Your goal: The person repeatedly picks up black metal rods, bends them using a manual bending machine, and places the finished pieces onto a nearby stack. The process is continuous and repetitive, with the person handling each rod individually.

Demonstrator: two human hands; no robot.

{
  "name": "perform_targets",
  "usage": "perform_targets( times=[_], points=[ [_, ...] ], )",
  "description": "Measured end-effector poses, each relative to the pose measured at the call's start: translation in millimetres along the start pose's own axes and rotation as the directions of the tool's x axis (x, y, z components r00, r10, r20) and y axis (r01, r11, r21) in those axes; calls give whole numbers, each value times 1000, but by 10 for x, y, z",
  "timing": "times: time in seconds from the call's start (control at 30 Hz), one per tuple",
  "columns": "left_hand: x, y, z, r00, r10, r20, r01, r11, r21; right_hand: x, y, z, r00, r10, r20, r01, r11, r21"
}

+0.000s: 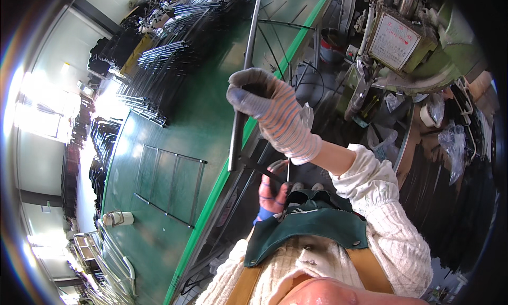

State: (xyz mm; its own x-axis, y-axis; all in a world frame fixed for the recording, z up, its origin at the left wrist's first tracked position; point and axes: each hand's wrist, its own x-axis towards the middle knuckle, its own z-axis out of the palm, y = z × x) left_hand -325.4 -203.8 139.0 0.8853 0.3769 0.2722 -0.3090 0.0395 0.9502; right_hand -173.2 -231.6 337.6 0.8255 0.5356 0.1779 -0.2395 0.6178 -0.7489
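Observation:
My right hand (pixel 266 98), in a striped knit glove with grey fingers, is closed around a dark metal tube frame (pixel 250 39). The frame's long tube runs upright through the fist, and thinner crossbars branch off toward the right. Lower down, my left hand (pixel 272 190), in a reddish glove with blue bands, has its fingers and thumb on either side of the frame's lower crossbar, close to my green apron (pixel 309 229). Part of this hand is in shadow. A similar ladder-like frame (pixel 170 186) lies on the green work surface (pixel 158 241) to the left.
Bundles of dark metal tubes (pixel 170 63) lie at the upper left. A white jug (pixel 118 218) stands near the far edge. To the right is a green machine (pixel 432 63) with a plate bearing writing (pixel 395 41). A bucket (pixel 332 47) and plastic bags (pixel 452 150) are near it.

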Motion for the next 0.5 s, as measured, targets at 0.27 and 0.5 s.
perform_targets(
  times=[0.27, 0.5],
  points=[
    [262, 32, -603, 670, 356, -652, -328, 929, 171, 28, -167, -66, 904, -328, 274, 366, 925, -101],
    [1222, 1694, -1486, 617, 494, -613, -116, 827, 550, 685, -284, -928, 538, -489, 687, 582, -373, -722]
  ],
)
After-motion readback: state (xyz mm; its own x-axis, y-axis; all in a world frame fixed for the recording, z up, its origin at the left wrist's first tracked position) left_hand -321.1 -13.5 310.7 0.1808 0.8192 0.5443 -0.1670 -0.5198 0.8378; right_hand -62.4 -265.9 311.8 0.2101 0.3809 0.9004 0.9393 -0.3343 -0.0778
